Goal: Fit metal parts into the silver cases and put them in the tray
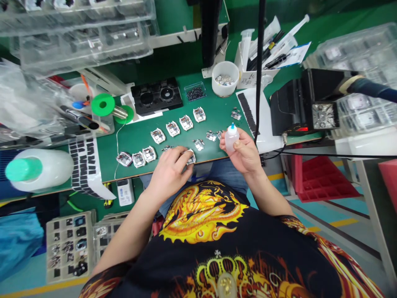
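My right hand (245,153) is closed round a small translucent squeeze bottle (231,140) with a blue tip, held upright above the bench's front edge. At that same edge, my left hand (170,169) has its fingers on a white watch case (191,157), which they partly cover. Several similar open watch cases (173,128) with electronics inside lie in two rows on the green bench top (124,138). Small metal-and-circuit parts (199,144) are scattered between my hands, and more small parts (236,114) lie farther back.
A solder spool (104,104) and a large green-capped bottle (43,167) stand at left. Behind are a black tray (156,97), a box of black screws (195,91) and a white cup (225,78). A black soldering station (297,103) stands right; a black cable (259,62) hangs before me.
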`<state>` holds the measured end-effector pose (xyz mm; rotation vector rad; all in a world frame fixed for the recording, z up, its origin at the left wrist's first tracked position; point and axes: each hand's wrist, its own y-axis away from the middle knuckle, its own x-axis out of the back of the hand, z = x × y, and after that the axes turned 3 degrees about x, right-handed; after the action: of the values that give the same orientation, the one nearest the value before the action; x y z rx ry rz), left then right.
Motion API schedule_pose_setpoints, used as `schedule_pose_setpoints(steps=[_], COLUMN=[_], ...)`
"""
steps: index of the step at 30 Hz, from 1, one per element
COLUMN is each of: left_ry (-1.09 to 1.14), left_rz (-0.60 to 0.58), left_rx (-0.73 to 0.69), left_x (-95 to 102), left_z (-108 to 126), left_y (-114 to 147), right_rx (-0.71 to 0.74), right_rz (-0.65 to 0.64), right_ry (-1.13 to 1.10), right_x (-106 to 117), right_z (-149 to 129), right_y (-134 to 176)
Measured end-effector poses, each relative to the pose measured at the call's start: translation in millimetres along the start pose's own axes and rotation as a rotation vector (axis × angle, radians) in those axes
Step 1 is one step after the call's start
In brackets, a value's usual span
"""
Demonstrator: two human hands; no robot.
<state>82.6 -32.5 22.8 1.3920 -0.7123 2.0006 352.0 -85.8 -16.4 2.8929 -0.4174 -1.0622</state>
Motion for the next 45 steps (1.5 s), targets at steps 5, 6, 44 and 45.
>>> schedule_pose_setpoints(steps=[5,6,44,45], left_ry=[-0.006,-0.008,0.228,0.229], left_rz=[-0.009,-0.007,0.066,0.059], left_rx=[0.006,0.006,0.037,0.043], left_x=[-1.1,-1.2,-0.1,0.6], left_z=[-1,-1,-6,-6], left_y=[0,0,-7,-7], right_rx=[-0.011,-0.005,0.612,0.629], right_rz=[-0.021,-0.023,-0.358,-0.379], right_ry=[-0.013,-0.016,1.100,1.118], right_x=[1,1,6,5], right_z=[-1,-1,2,3], right_y=[-3,-3,24,23])
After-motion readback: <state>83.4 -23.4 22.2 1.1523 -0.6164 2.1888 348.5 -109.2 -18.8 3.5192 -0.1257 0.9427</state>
